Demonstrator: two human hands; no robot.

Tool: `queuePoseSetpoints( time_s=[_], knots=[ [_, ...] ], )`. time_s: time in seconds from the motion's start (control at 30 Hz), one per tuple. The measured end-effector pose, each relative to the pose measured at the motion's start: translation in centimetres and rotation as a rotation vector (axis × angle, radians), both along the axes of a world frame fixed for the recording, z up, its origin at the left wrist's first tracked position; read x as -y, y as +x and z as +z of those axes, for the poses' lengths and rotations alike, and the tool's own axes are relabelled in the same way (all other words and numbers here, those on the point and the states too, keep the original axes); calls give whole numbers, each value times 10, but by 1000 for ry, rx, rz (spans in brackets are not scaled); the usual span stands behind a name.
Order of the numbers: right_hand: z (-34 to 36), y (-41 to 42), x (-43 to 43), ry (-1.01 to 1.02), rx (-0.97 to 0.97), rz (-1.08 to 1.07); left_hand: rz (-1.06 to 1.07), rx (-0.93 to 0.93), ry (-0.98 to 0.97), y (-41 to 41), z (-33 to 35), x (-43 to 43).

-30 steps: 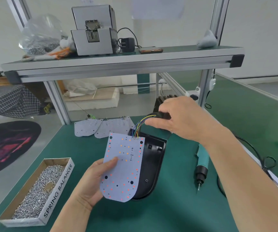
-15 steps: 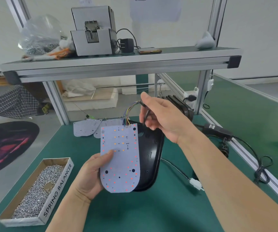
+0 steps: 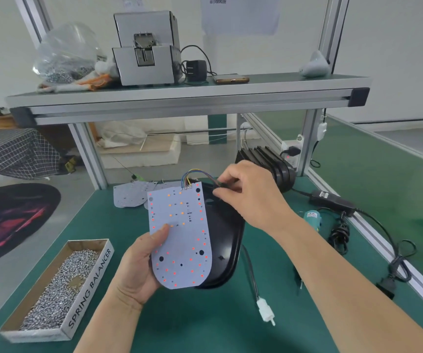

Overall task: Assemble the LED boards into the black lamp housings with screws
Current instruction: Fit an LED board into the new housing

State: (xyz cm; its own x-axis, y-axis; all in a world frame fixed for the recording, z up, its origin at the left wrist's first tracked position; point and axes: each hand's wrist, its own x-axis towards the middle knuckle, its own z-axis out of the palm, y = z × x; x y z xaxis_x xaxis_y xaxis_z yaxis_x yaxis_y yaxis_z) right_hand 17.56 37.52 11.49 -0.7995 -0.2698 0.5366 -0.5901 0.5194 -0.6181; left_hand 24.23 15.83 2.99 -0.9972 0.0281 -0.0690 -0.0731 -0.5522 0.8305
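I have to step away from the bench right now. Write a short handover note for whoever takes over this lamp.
Left hand: holds the LED board upright, in front of the black housing.
Right hand: pinches the board's wire bundle at the housing's top.
Screws in the box; screwdriver lies behind the right forearm; spare boards and stacked housings at the back.
Done: no screws visibly driven.
Left: seat the board, screw it down.
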Motion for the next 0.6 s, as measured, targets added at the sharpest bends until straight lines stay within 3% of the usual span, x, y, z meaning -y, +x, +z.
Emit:
queuePoseSetpoints(
  time_s=[0.13,0.43,0.53,0.6],
  knots=[
    [-11,1,3,114,30,62,-26,-27,-44,0,3,-2],
    [-44,-6,6,225,-193,-67,-95,19,-275,6,-5,2],
    [-48,-9,0,154,41,18,-145,26,-330,11,-7,7],
    [-45,-13,-4,231,250,91,-186,26,-371,14,-6,9]
  ],
)
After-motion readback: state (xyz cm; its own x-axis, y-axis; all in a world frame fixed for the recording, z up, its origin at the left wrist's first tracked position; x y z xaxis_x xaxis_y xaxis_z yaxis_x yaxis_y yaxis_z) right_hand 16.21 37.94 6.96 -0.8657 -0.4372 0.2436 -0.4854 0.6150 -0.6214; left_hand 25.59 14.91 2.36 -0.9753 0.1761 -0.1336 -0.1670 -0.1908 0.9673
